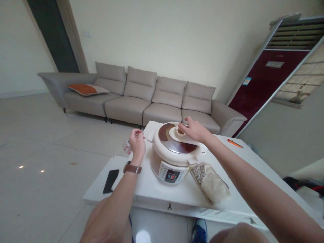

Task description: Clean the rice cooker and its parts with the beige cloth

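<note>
A cream electric pressure cooker point(158, 162) stands on the white table, its control panel facing me. Its lid point(182, 146) is on top, with shiny brown, glass-like parts. My right hand point(194, 130) is at the knob point(180, 131) in the lid's middle, fingers around it and one finger raised. My left hand point(138, 143) hovers left of the cooker, apart from it, fingers curled in with nothing visible in them. A brown-strapped watch point(132, 168) is on that wrist. A folded beige cloth point(214, 185) lies right of the cooker.
The white table point(149, 190) has a lower extension on its left bearing a black phone-like slab point(110, 181). A clear item with red marks point(126, 147) sits behind my left hand. An orange pen or cutter point(235, 143) lies far right. A grey sofa point(126, 104) stands beyond.
</note>
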`<state>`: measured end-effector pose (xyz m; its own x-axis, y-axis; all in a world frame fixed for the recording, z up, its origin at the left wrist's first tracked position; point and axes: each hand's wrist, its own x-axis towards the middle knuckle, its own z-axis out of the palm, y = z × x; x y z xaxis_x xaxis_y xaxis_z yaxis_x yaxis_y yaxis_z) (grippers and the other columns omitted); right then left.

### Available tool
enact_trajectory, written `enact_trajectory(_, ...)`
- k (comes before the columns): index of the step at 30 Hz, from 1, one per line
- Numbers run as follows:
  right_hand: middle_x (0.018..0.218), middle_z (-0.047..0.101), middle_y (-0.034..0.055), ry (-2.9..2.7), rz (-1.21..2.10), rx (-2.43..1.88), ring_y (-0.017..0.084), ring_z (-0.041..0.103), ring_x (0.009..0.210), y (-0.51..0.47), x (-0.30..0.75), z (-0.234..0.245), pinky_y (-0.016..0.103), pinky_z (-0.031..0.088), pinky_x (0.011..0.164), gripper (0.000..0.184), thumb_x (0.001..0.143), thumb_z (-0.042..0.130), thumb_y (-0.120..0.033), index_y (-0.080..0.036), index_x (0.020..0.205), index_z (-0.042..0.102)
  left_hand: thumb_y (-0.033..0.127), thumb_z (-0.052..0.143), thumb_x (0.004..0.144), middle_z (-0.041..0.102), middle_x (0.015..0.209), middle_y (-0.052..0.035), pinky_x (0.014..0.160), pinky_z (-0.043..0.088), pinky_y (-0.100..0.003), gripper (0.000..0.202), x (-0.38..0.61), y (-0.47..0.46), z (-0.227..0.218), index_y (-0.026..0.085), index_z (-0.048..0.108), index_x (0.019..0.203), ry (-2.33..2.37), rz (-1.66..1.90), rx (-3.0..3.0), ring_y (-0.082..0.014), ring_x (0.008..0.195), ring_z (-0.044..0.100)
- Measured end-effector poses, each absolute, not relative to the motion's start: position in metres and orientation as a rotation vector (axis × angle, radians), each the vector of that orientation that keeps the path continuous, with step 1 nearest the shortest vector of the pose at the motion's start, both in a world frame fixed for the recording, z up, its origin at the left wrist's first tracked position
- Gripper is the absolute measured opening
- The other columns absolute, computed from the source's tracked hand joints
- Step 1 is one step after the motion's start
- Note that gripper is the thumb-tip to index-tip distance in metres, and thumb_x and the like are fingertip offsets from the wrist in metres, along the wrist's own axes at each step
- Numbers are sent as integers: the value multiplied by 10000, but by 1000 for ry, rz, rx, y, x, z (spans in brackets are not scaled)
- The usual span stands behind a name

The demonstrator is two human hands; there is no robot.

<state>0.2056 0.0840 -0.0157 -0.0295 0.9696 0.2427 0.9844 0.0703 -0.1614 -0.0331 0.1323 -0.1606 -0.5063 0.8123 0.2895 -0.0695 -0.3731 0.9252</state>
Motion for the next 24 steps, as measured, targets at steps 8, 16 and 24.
enact_trajectory(8,953,749,157,-1908,399,-2273,196,639,559,111,179,-13,303,477,513,573,884,639,-545,-113,1254,567,283,586,706,629,793,-11,631,422,-263,117,-34,125,-163,202,602,788,1130,1716,953,-170,728,612)
enact_trajectory(16,824,665,64,-1813,530,-2208,178,614,605,125,185,-5,259,454,460,343,711,743,-335,-164,999,672,314,592,662,636,810,-13,629,420,-256,180,-46,113,-151,199,604,799,1062,1670,835,-167,722,623)
enact_trajectory(24,922,692,50,-2123,544,-2060,203,633,753,133,202,17,256,434,561,582,622,694,-251,-212,1201,651,316,593,611,625,770,-11,608,414,-245,191,-61,113,-146,203,587,765,1051,1682,767,-161,681,599)
